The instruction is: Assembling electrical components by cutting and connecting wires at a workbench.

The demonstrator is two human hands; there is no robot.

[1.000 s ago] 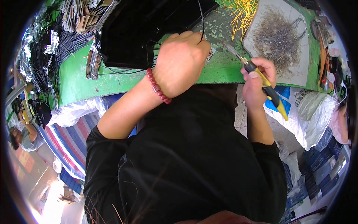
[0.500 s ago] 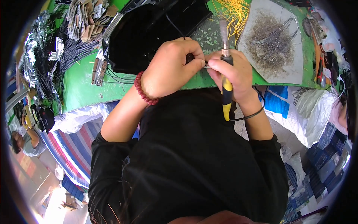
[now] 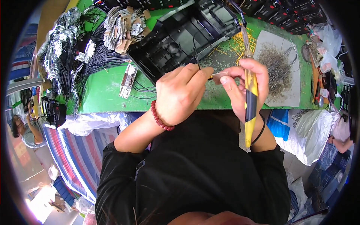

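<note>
My left hand, with a dark red bead bracelet on its wrist, is closed in a pinch on a thin black wire. That wire runs up over an open black plastic housing. In my right hand, a soldering iron with a yellow and black handle lies across the palm, its metal end pointing away. The same hand's thumb and fingers grip a small flat brownish piece, just right of my left fingertips. What the left fingertips cover is hidden.
Thin yellow tubes lie beyond my right hand, beside a pale sheet with dark debris. Stacked small boards, silvery pieces with black wires and a metal strip are at left. Black boxes line the back.
The housing now shows its open inside. My hands have drawn slightly apart, baring the flat piece in my right fingers. The view has shifted, showing more of the far table.
</note>
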